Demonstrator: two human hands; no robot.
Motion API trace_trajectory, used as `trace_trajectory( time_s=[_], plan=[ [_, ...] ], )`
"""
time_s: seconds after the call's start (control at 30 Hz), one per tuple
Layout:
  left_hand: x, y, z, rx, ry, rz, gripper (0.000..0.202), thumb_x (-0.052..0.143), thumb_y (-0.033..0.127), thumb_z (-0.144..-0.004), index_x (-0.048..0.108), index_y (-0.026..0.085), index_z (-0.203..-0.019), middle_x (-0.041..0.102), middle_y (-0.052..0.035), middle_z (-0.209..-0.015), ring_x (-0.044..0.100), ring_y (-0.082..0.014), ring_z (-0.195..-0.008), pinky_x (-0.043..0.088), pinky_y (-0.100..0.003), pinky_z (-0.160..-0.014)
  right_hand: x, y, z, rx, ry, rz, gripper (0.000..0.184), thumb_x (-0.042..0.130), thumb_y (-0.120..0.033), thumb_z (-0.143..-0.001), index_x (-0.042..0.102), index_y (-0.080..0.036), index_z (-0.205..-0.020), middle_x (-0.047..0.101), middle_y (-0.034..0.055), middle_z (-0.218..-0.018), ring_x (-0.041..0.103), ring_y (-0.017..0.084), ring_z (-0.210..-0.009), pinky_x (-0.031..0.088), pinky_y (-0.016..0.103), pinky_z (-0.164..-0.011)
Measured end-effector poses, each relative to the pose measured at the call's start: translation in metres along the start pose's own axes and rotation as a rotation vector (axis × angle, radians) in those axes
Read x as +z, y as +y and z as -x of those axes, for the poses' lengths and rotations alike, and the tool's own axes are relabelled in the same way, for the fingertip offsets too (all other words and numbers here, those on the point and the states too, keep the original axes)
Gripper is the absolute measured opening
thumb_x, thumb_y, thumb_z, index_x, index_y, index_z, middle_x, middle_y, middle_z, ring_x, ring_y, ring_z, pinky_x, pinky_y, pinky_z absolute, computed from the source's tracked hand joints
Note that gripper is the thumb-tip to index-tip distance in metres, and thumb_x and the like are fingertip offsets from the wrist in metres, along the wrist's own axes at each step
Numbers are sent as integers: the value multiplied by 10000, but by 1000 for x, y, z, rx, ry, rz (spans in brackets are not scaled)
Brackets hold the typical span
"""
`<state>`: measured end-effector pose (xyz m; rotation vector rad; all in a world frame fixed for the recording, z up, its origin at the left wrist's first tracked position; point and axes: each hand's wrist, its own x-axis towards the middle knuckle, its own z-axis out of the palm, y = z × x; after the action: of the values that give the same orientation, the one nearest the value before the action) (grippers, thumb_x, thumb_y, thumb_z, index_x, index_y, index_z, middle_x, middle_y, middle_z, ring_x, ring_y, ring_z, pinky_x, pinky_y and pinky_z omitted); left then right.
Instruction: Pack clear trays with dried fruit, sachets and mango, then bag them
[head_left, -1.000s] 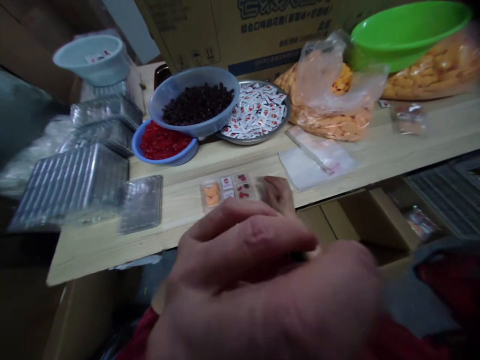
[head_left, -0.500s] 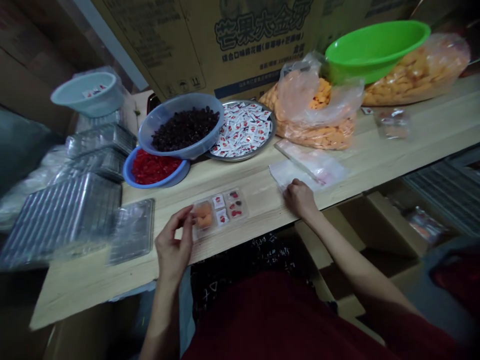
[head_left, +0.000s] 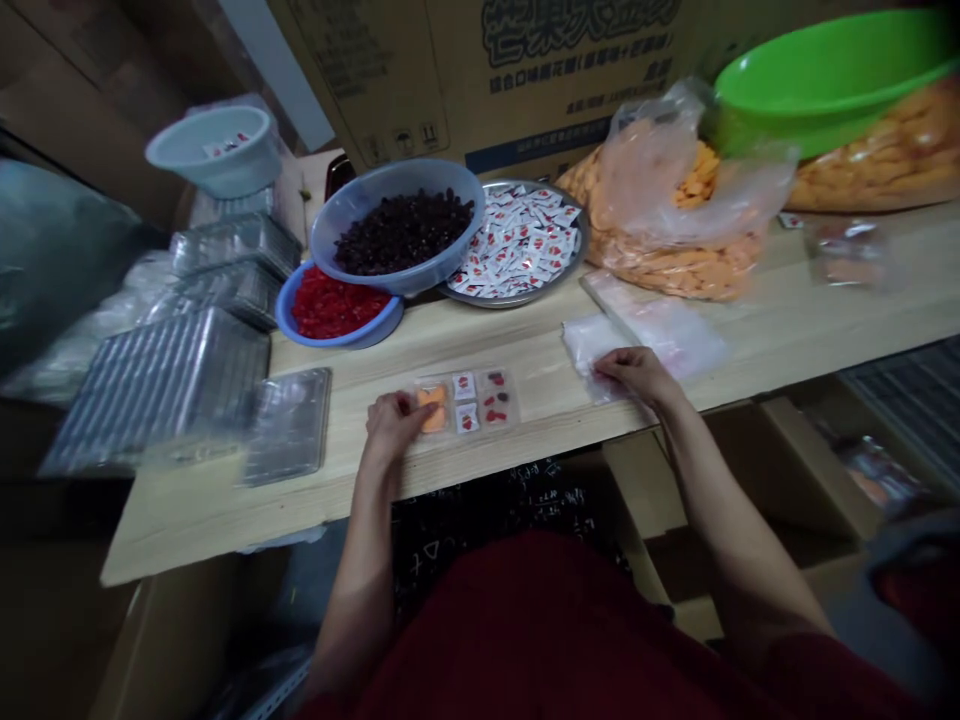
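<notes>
My left hand (head_left: 394,425) rests at the left end of a clear plastic compartment tray (head_left: 466,400), its fingertips on orange pieces (head_left: 433,408). Whether those fingers grip a piece is hard to tell. The tray's other compartments hold small white sachets and red and dark pieces. To the right, my right hand (head_left: 634,372) lies on a clear plastic bag (head_left: 600,350), its fingers gathering the bag's crumpled edge.
Along the pale wooden table (head_left: 225,520) stand a bowl of dark raisins (head_left: 401,230), a blue bowl of red pieces (head_left: 337,305), a steel tray of sachets (head_left: 517,240) and a bag of orange pieces (head_left: 675,260). Stacked clear trays (head_left: 157,385) lie left.
My left hand has come down from the tray's near left corner onto its orange compartment. My right hand has slid slightly right along the plastic bag. The view has shifted a little.
</notes>
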<state>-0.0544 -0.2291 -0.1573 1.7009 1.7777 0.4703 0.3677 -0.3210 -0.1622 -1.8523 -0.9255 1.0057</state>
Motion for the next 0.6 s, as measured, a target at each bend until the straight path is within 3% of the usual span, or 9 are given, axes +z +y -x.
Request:
trace_trajectory(
  time_s=[0.17,0.27,0.37,0.43,0.5,0.6],
  plan=[
    [15,9,13,-19,14,113,362,747,472,-734,629,179,-910,623,-22,-815,601,-195,-783,474,-324,-736,15,7,17,-167,142,65,193,678,-353,-692,633,-166,-674,604,7,-594,497,121,-550,391,250,-542],
    [18,13,26,-11,48,175,653,817,528,-684,558,173,-1167,641,-46,-972,621,-199,-868,501,-340,-799,29,11,29,-266,225,304,128,600,-293,-759,628,-175,-720,626,47,-665,553,176,-648,453,310,-649],
    [19,14,34,67,92,115,933,852,580,-651,438,162,-1375,582,-139,-1250,581,-269,-1142,483,-402,-963,48,5,48,-425,420,540,195,570,-287,-833,678,-153,-924,679,162,-1038,606,296,-987,473,466,-891],
    [18,13,37,88,111,70,915,793,608,-730,411,147,-1422,531,-176,-1338,525,-302,-1245,449,-430,-1027,66,-1,66,-556,512,551,328,546,-312,-907,644,-166,-1184,576,193,-1334,518,343,-1237,414,550,-1028],
    [19,14,38,85,98,29,803,710,613,-820,443,135,-1407,541,-181,-1317,520,-309,-1243,441,-441,-1035,91,-5,83,-668,437,476,423,508,-315,-970,538,-213,-1379,480,169,-1468,452,315,-1351,388,543,-1102],
    [21,18,39,103,64,-87,624,683,569,-863,555,131,-1287,562,-173,-1255,511,-315,-1214,419,-455,-1054,131,-4,97,-709,192,428,451,498,-346,-1004,500,-233,-1441,448,156,-1508,401,306,-1415,371,536,-1155]
  ],
)
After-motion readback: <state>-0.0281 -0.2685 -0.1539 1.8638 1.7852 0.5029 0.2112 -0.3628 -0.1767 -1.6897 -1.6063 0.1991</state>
